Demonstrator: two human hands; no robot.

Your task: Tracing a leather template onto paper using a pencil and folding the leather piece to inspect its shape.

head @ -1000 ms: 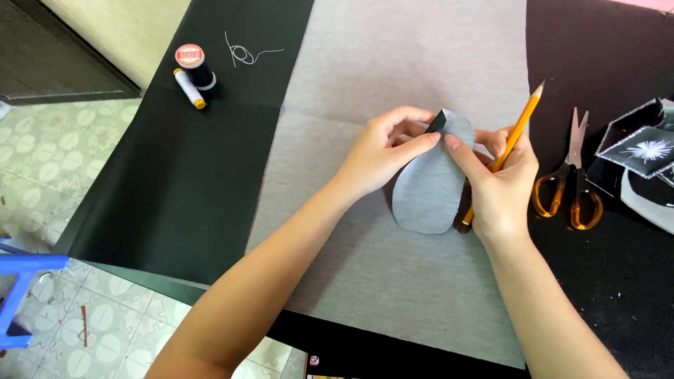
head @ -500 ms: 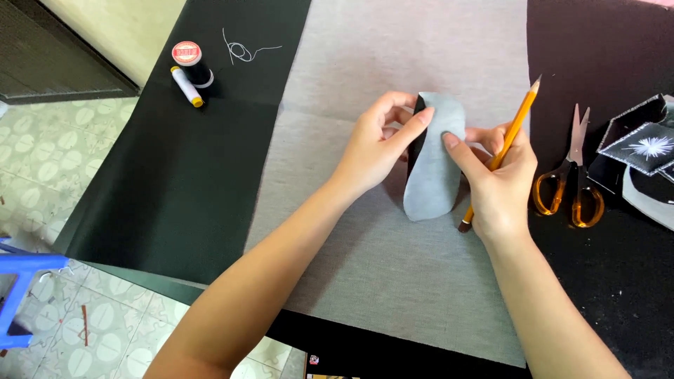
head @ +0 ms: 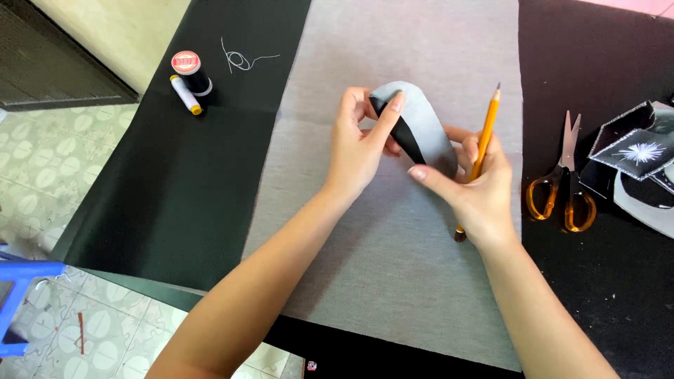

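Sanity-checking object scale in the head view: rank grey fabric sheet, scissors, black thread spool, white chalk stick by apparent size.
1. Grey fabric sheet, by far the largest.
2. Scissors.
3 and 4. Black thread spool and white chalk stick: too alike to rank; the spool is thicker, the stick looks slightly longer. They also lie farther from the camera.

Black-covered table [head: 161, 210], grey fabric sheet [head: 393, 267], scissors [head: 562, 182], thread spools [head: 188, 78]

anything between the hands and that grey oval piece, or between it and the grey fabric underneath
Nothing visible. The left hand and right hand already pinch the grey oval piece directly; the right also holds a pencil, beside the piece, not across it. The grey fabric below is bare.
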